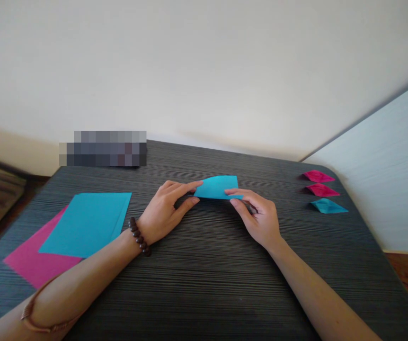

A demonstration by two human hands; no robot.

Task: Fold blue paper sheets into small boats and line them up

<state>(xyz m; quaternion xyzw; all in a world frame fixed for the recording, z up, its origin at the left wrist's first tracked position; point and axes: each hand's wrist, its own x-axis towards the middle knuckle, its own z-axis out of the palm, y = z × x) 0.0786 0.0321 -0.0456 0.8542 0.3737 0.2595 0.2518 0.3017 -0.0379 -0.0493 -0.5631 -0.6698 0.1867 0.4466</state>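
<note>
A folded blue paper (pixel 217 186) lies on the dark striped table (pixel 204 274) near its middle. My left hand (pixel 164 208) pinches the paper's left corner between fingers and thumb. My right hand (pixel 259 215) pinches its right lower edge, the index finger laid along the fold. A dark bead bracelet (pixel 139 237) sits on my left wrist.
A stack of blue sheets (pixel 88 222) lies on pink sheets (pixel 35 263) at the left. Two pink folded paper boats (pixel 318 176) (pixel 323 190) and a blue one (pixel 328 206) sit at the far right. A pale wall panel (pixel 385 175) borders the table's right side.
</note>
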